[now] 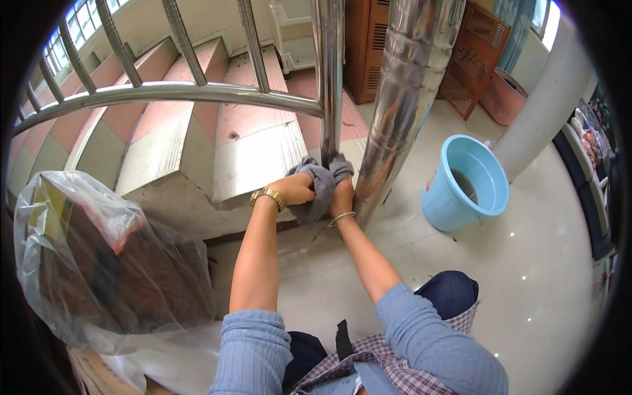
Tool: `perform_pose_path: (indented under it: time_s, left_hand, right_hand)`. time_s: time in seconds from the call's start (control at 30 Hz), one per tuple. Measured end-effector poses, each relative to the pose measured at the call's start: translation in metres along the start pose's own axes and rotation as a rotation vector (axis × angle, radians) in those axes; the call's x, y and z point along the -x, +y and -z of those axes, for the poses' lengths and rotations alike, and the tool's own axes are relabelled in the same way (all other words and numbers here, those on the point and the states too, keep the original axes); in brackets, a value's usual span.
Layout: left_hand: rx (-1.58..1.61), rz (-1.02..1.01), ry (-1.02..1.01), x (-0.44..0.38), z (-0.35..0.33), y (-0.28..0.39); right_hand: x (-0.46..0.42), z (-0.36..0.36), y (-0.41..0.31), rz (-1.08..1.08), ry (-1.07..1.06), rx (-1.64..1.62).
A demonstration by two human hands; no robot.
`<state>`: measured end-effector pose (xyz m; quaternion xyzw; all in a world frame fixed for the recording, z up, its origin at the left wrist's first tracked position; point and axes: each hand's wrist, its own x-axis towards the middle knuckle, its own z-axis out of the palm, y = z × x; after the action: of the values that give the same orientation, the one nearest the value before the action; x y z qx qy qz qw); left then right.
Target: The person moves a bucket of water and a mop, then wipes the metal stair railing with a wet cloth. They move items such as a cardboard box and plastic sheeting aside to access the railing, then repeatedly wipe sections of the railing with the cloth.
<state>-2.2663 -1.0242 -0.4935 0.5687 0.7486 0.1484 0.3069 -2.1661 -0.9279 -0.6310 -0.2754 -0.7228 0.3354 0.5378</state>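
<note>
A grey cloth (316, 192) is wrapped about the foot of a shiny metal railing post (330, 98), low beside the tiled stair steps (256, 163). My left hand (295, 189), with a gold watch at the wrist, is closed on the cloth at the post's left side. On the right side my right hand (341, 194), a thin bangle at its wrist, presses another part of the same cloth to the post. The cloth hides some of the fingers and the post's base. Just right of my hands stands a thick polished metal column (402, 94).
A light blue bucket (447, 202) with dark liquid inside stands on the tiled floor at the right. Plastic-wrapped goods (123, 271) sit at the lower left. A pale pillar (543, 98) and a brown louvred door (474, 59) are farther back.
</note>
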Motion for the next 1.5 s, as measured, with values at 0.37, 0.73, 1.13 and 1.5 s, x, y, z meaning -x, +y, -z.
perform_pose_path:
  time_s: [0.37,0.73,1.13,1.5]
  left_hand:
    - [0.626,0.041,0.181,0.017,0.021,-0.055]
    - [0.878,-0.517,0.316,0.040,0.036,0.058]
    - [0.256,-0.948,1.168,-0.015,-0.003,0.152]
    - [0.725,-0.580,0.941,-0.112,-0.178,0.041]
  right_hand:
    - [-0.021,-0.017,0.012,0.457,-0.106,0.596]
    - [0.069,0.074,-0.064,0.242,0.219,0.054]
    - [-0.164,0.154,-0.214,0.551,0.200,-0.168]
    - [-0.035,0.118,-0.060,-0.151,0.218,-0.511]
